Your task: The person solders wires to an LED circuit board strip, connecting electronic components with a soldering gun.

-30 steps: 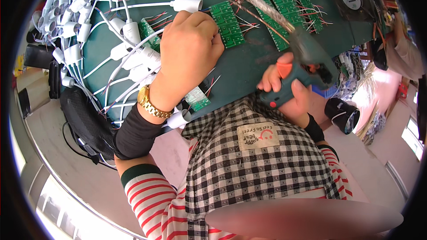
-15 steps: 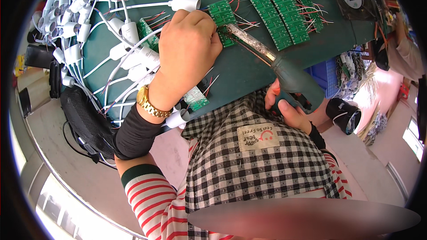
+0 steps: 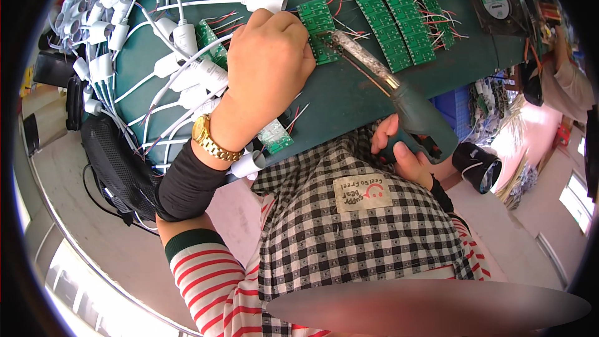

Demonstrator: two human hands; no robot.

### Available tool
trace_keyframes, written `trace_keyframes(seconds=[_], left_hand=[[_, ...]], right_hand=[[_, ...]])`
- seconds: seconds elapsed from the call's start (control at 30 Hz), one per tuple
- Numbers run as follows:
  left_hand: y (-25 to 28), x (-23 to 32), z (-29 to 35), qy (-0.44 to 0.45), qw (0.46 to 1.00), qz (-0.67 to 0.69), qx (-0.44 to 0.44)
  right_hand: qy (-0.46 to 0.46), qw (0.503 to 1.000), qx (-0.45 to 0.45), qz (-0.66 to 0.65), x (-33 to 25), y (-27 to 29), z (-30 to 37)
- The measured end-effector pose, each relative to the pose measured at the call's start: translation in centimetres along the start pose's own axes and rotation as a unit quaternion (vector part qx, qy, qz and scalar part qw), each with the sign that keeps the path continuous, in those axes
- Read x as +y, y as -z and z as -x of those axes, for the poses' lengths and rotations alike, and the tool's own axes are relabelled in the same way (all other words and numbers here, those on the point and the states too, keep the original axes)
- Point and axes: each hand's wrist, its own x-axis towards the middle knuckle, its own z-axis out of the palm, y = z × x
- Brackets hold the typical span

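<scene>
My left hand (image 3: 269, 65) is closed at the left edge of a small green circuit board (image 3: 317, 17) on the bench. Its fingertips are hidden, so I cannot make out what they pinch; a white cable runs in beside them. My right hand (image 3: 402, 150) grips the dark handle of a soldering iron (image 3: 368, 65) with a gun-shaped grip. The iron slants up and left, its scorched tip over the right part of the board; contact cannot be told. Thin red and white wires (image 3: 349, 28) stick out right of the board. A white lamp socket (image 3: 266, 1) lies just beyond my left hand.
White sockets with cables (image 3: 103, 31) heap up at the left. Green board strips (image 3: 380, 12) with wires lie at the far right, near a black fan (image 3: 495, 2). Another board (image 3: 274, 136) lies by the near edge of the green bench (image 3: 340, 97). A blue crate (image 3: 452, 112) stands beyond it.
The iron's tip has shifted slightly right over the board, showing more of the board's lower part. My left hand keeps its closed pose beside the board.
</scene>
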Motion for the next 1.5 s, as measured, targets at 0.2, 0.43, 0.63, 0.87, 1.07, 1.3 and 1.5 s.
trace_keyframes(seconds=[0.2,0.43,0.63,0.87,1.07,1.3,1.5], left_hand=[[0.5,0.4,-0.2,0.012,1.0,0.01,-0.011],[0.4,0.3,-0.1,0.017,1.0,0.013,-0.005],[0.3,0.2,0.0,0.01,1.0,0.005,-0.001],[0.3,-0.1,0.0,-0.01,1.0,-0.008,-0.011],[0.9,0.3,0.0,-0.025,0.999,0.018,0.012],[1.3,1.1,-0.1,0.057,0.994,-0.084,-0.03],[0.8,0.8,0.0,0.065,0.993,-0.085,-0.048]], right_hand=[[0.021,0.999,0.034,-0.023,-1.2,-0.8,-0.3],[0.045,0.996,0.046,-0.059,0.2,-0.4,-0.4],[0.028,0.995,0.076,-0.063,0.6,-0.2,-0.7],[0.058,0.993,0.068,-0.083,0.9,0.1,-0.6],[0.064,0.992,0.065,-0.083,0.5,0.2,-0.5],[0.075,0.996,0.019,-0.04,0.0,-0.1,-0.6],[0.08,0.996,-0.032,0.019,-1.1,-0.8,-1.3]])
